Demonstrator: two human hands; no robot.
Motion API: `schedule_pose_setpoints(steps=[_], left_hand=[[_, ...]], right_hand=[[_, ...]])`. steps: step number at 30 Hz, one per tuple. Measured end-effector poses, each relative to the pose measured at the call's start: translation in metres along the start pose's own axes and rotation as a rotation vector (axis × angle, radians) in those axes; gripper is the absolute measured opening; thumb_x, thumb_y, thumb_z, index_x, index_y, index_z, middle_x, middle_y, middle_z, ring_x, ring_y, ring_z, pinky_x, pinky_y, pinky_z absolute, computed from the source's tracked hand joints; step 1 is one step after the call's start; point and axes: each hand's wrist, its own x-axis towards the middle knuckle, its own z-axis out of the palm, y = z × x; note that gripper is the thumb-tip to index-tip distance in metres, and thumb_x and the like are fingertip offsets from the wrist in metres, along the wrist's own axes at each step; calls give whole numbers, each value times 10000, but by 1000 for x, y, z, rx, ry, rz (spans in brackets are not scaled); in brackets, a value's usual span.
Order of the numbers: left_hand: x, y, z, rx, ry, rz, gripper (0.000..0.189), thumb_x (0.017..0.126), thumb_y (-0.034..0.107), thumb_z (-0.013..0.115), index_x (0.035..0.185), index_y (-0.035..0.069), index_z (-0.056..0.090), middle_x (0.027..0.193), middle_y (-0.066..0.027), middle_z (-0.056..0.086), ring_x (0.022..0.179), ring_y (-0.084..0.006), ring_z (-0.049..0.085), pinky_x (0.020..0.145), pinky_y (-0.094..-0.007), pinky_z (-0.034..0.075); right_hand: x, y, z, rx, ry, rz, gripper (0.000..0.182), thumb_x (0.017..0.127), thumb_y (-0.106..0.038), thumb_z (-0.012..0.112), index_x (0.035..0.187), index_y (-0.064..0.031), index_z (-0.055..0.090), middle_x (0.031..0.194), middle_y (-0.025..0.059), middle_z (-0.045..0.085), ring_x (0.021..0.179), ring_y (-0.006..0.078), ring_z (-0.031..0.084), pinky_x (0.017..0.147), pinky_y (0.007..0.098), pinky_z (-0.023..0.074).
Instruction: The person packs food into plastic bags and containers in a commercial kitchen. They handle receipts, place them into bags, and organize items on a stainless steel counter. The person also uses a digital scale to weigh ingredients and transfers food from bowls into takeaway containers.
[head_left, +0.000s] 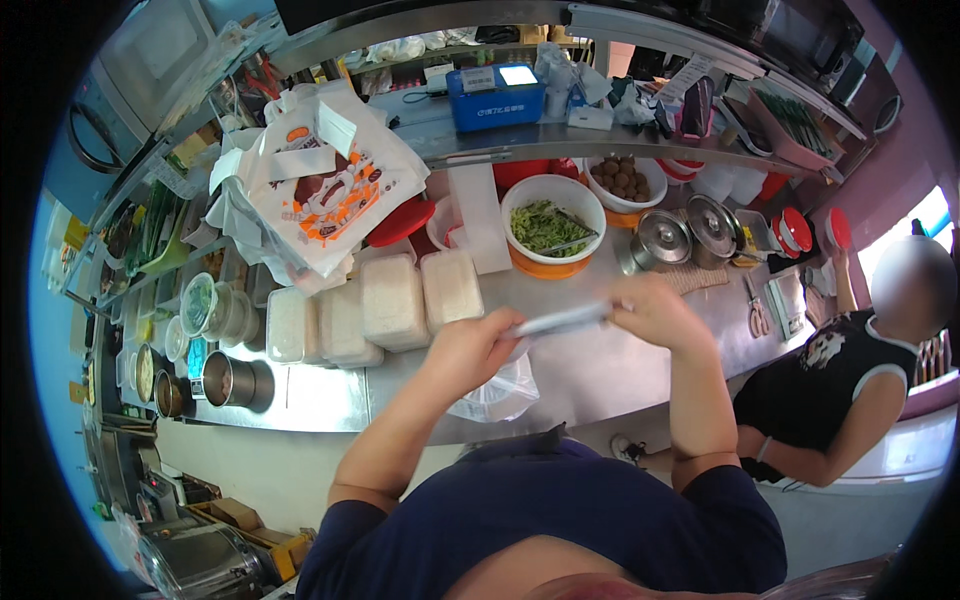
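Above the steel worktop (600, 382), a thin whitish item (564, 320) is stretched between my two hands. It is blurred, and I cannot tell whether it is a lid, a strip or folded plastic. My left hand (480, 341) pinches one end between thumb and fingers. Around the other end my right hand (651, 309) is closed. Below them lies a clear plastic bag (502, 394) on the steel, partly covered by my left hand and forearm. Stacks of rice-filled plastic containers (391, 296) stand just left of my left hand.
Beyond my hands stand a white bowl of shredded greens (551, 217) with tongs and lidded steel pots (664, 238). Printed plastic bags (330, 176) hang at the back left. A steel pot (227, 380) sits left. A blue printer (495, 97) occupies the shelf. Another person (825, 390) is at right.
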Motion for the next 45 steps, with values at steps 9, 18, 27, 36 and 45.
schedule_pose_setpoints(steps=[9, 18, 27, 36, 45], left_hand=[[91, -6, 80, -375, 500, 78, 477, 897, 161, 561, 1320, 38, 379, 1302, -138, 457, 1223, -230, 425, 1013, -352, 329], [7, -55, 78, -393, 693, -94, 410, 881, 45, 510, 1282, 32, 427, 1312, -109, 455, 1262, -219, 398, 1072, -387, 277], [-33, -71, 72, -350, 780, -150, 357, 868, -6, 492, 1223, 17, 457, 1272, -120, 478, 1221, -233, 433, 1060, -376, 298], [-59, -88, 62, 5, 654, -58, 226, 824, -39, 512, 1042, 21, 526, 1208, -167, 505, 1087, -261, 520, 905, -333, 427], [-25, -84, 44, -129, 759, -10, 213, 803, -54, 529, 1007, 8, 529, 1140, -158, 546, 995, -235, 529, 847, -308, 427]], right_hand=[[134, 96, -72, 839, 473, 107, 273, 902, -219, 605, 1016, 28, 596, 890, 74, 642, 829, 165, 619, 756, 310, 506], [222, 153, -226, 531, 457, 93, 314, 880, -297, 642, 970, 4, 641, 702, 28, 584, 589, 133, 547, 617, 276, 490], [178, 141, -162, -278, 1049, -104, 516, 843, -253, 658, 1213, 51, 464, 1145, 190, 561, 1038, 266, 547, 895, 364, 434], [150, 166, -105, 21, 881, -25, 143, 905, -60, 514, 987, -29, 627, 918, 70, 632, 871, 148, 592, 778, 279, 463], [252, 147, -40, -307, 691, -157, 411, 850, -299, 637, 1161, -38, 571, 1083, 170, 604, 979, 261, 593, 848, 353, 466]])
